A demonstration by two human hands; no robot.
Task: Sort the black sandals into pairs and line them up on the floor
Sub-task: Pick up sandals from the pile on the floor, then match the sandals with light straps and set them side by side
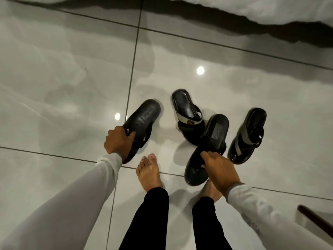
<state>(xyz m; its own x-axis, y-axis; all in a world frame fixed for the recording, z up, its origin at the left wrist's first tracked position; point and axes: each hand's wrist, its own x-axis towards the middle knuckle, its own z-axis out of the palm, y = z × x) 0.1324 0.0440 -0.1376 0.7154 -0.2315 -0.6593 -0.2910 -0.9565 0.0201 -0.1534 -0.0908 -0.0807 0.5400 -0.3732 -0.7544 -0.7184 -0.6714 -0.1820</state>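
Note:
Several black sandals are on the glossy tiled floor in front of me. My left hand (pixel 118 141) grips the strap side of a plain black sandal (pixel 144 120) at the left, heel pointing away. My right hand (pixel 219 170) holds a matching plain black sandal (pixel 210 141), which lies across the toe of a grey-strapped sandal (pixel 187 112). A second grey-strapped sandal (pixel 247 134) lies to the right, apart from my hands.
My bare feet (pixel 148 172) stand on the tiles just behind the sandals. White bedding (pixel 234 8) hangs along the top edge. A dark wooden edge (pixel 313 221) sits at the lower right. Open floor (pixel 54 87) stretches to the left.

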